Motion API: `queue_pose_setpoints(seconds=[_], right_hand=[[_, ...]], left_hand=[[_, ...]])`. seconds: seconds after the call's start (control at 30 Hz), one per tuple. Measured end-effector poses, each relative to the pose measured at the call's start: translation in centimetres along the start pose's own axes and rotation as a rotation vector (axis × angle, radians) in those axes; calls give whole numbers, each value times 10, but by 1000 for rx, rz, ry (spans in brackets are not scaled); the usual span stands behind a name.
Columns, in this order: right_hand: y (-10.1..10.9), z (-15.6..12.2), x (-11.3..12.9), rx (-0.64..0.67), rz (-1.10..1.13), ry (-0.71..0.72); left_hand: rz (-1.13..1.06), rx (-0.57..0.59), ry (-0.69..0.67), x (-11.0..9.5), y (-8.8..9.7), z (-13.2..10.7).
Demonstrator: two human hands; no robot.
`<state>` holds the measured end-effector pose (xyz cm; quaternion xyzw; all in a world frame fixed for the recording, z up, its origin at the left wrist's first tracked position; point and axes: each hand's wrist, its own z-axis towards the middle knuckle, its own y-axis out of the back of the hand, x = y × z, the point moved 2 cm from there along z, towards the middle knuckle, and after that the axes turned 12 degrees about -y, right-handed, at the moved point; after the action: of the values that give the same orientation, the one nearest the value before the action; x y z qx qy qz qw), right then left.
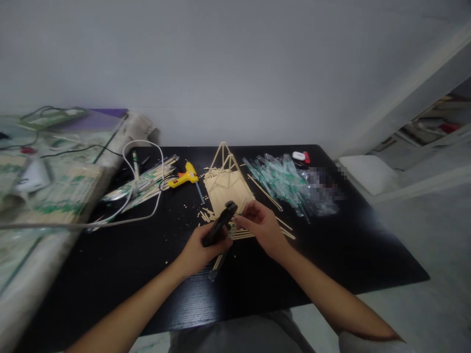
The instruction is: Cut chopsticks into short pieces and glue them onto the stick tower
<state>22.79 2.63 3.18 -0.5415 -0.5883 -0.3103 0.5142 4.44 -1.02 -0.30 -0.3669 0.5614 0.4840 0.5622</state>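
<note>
My left hand point(200, 250) is closed around black pliers point(220, 225), their head pointing up and away from me. A pair of chopsticks point(218, 264) in a clear wrapper also passes beneath that hand, its lower end sticking out toward me. My right hand point(263, 228) pinches at the wrapper's upper end point(232, 229), close to the pliers; its fingertips are partly hidden. Just beyond both hands lies a flat panel of chopsticks point(228, 191) laid side by side. A triangular stick frame point(224, 162) rises from its far part. Loose chopsticks point(245, 234) lie at the panel's near edge.
A yellow glue gun point(184, 175) lies left of the panel, beside wrapped chopsticks point(147, 184) and a looping white cable point(156, 208). Empty plastic wrappers point(283, 181) are heaped at right, near a white case point(299, 156). Cut stick bits point(206, 214) are scattered about. A white stool point(368, 174) stands right.
</note>
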Motion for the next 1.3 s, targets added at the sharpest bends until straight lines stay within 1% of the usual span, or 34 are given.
queue_pose_setpoints(seconds=[0.07, 0.13, 0.23, 0.43, 0.53, 0.7, 0.83, 0.97, 1.17, 1.3], right_hand=[[0, 0, 2, 12, 32, 3], [1, 1, 3, 17, 49, 6], [3, 4, 5, 23, 43, 2], [3, 10, 5, 78, 49, -30], [4, 13, 2, 93, 38, -38], [5, 15, -1, 55, -7, -9], [3, 14, -3, 10, -49, 32], [1, 15, -6, 13, -33, 66], [-2, 15, -12, 14, 1, 69], [-3, 13, -14, -12, -11, 79]], left_hand=[[-15, -22, 17, -1, 1, 1], [-28, -18, 27, -1, 1, 2], [-40, 17, 35, -1, 1, 3], [-48, 101, 45, -5, 0, 4], [-66, 141, 78, -5, -1, 3], [-74, 168, 110, -3, -3, 2], [-91, 160, 111, -1, -3, 1], [-103, 168, 93, 0, -4, 2], [-96, 165, 90, -1, -4, 2], [-98, 194, 97, -4, -7, 1]])
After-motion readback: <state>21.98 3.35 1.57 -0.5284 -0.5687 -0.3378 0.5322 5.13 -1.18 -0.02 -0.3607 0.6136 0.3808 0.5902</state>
